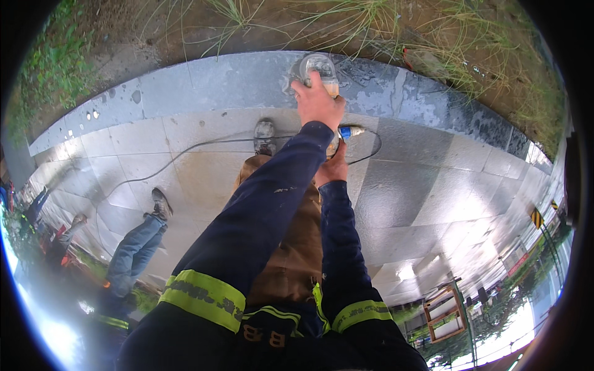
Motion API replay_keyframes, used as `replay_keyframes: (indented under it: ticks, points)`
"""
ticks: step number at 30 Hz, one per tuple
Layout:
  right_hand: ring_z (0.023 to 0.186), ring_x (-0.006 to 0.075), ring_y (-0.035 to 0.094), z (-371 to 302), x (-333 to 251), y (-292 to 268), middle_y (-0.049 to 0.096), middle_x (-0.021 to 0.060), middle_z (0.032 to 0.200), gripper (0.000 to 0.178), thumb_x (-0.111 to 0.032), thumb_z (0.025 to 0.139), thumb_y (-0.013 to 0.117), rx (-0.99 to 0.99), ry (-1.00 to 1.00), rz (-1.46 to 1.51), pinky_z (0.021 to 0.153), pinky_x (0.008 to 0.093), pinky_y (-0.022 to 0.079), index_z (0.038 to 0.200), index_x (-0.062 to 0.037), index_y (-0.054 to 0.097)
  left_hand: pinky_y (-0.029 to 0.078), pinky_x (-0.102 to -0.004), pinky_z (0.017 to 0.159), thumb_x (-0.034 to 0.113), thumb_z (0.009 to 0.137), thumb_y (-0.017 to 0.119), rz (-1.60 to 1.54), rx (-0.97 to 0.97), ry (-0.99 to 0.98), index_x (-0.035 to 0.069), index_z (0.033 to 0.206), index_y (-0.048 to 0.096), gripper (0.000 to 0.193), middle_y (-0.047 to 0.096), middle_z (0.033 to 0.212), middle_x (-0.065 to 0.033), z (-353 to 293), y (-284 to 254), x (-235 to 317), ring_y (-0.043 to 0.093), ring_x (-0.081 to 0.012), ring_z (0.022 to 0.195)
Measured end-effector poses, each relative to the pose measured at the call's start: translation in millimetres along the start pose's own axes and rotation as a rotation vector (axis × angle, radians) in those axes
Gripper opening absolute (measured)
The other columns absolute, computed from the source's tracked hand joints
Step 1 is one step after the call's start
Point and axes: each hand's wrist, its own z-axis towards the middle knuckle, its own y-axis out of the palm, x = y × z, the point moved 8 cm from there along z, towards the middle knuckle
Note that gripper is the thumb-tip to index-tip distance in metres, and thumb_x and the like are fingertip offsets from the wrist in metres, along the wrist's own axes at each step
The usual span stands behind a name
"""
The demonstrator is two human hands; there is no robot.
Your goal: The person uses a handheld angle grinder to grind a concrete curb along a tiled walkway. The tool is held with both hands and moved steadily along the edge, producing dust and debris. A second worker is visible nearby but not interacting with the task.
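Note:
A dusty handheld power tool with a round, grey-coated head [318, 65] rests on the grey stone curb; it looks like an angle grinder. My left hand [318, 102] is closed over the tool just behind the head, its thumb and fingers spread around the casing. Nearer to me, my right hand [335, 167] wraps around the tool's rear end, partly hidden by my left forearm. Beside it is a blue and white cable connector [351, 132]. The dark cable [185, 150] loops right of my right hand and trails left over the paving.
The stone curb [185, 86] arcs across the front, with soil and grass [371, 21] beyond. My dusty shoe [265, 136] stands on wet-looking paving [402, 179]. To the left, a person in jeans [131, 247] stands near the cable. A wooden frame [444, 314] stands at the lower right.

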Motion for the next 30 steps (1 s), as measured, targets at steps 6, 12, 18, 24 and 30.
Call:
replay_keyframes:
  ticks: [6,12,18,24,30]
  points:
    - [0.101,0.0410,0.066,1,-6,-4,0.068,0.0215,0.108,0.087,-0.039,0.072,0.082,0.015,0.026,0.058,0.085,0.0453,0.052,0.140,-0.0162,0.031,0.052,-0.0507,0.082,0.018,0.068,0.079,-0.013,-0.036,-0.004,0.006,0.130,0.034,0.077,0.037,0.118,-0.0273,2,1,2,0.056,-0.0507,0.097]
    - [0.101,0.0411,0.066,-3,-9,-2,0.068,0.0218,0.107,0.087,-0.040,0.072,0.082,0.009,-0.019,-0.004,0.084,0.0454,0.053,0.139,-0.0166,0.032,0.051,-0.0504,0.083,0.017,0.069,0.079,-0.028,-0.022,-0.017,0.005,0.133,0.033,0.080,0.036,0.118,-0.0277,3,-4,-4,0.055,-0.0514,0.100]
    - [0.102,0.0417,0.065,1,-4,-1,0.068,0.0224,0.108,0.091,-0.042,0.070,0.083,0.020,-0.006,0.043,0.085,0.0453,0.052,0.140,-0.0166,0.031,0.052,-0.0510,0.081,0.020,0.068,0.080,-0.034,-0.019,0.017,0.005,0.129,0.035,0.077,0.038,0.116,-0.0282,3,-1,-1,0.058,-0.0511,0.094]
    - [0.103,0.0423,0.064,-6,-9,2,0.068,0.0222,0.108,0.090,-0.044,0.071,0.081,0.000,-0.018,0.002,0.085,0.0465,0.052,0.140,-0.0156,0.030,0.051,-0.0501,0.083,0.016,0.070,0.078,-0.042,-0.018,-0.007,0.005,0.134,0.032,0.080,0.037,0.117,-0.0288,4,-6,-9,0.055,-0.0518,0.097]
    - [0.103,0.0425,0.064,-16,-11,-2,0.068,0.0218,0.109,0.091,-0.043,0.071,0.082,0.010,0.016,0.000,0.086,0.0459,0.052,0.140,-0.0151,0.030,0.051,-0.0510,0.081,0.019,0.069,0.079,-0.022,-0.001,0.055,0.005,0.129,0.035,0.076,0.037,0.116,-0.0294,-6,-8,-7,0.057,-0.0512,0.093]
